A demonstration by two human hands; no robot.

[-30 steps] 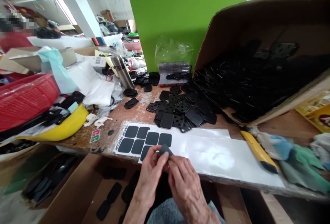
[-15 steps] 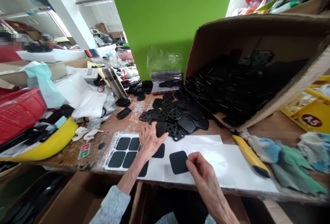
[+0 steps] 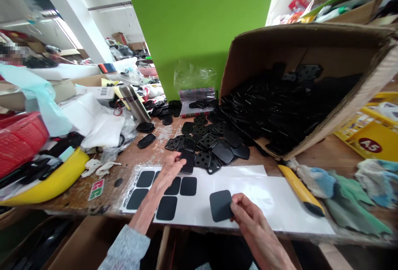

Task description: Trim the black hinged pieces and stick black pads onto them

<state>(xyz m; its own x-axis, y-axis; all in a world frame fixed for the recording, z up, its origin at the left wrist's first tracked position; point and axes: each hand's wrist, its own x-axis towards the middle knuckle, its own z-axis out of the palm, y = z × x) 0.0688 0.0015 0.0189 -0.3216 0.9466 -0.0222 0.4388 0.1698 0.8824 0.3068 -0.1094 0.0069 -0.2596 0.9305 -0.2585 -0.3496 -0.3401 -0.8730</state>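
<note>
Your left hand (image 3: 170, 169) reaches up past the middle of the frame, fingers closed on a black rounded-square plastic plate (image 3: 188, 161) at the near edge of the loose heap of perforated black plates (image 3: 207, 143) — the plate lies just above the white backing sheet (image 3: 264, 197). Your right hand (image 3: 248, 216), lower and right of centre, pinches the right edge of a dark grey rounded-square adhesive pad (image 3: 220, 205) between thumb and fingers; the pad rests flat on the white sheet, near its front edge. The two hands are well apart, each gripping its own piece.

To the left on the same sheet sits a cluster of black rounded-square pads (image 3: 166, 191) in rows, your left forearm crossing over them. The sheet lies on the worn wooden bench (image 3: 149, 154).

At the right of the frame a big brown cardboard box (image 3: 342, 54) lies tipped on its side, black plates spilling from its mouth toward the heap. A yellow-handled utility knife (image 3: 298, 189) lies just right of the sheet, beside crumpled green and blue rags (image 3: 345, 195). At the left, a steel flask (image 3: 135, 104) leans among plastic bags, with a red mesh basket (image 3: 18, 141) and a curved yellow plastic piece (image 3: 52, 181) at the frame's left edge.
</note>
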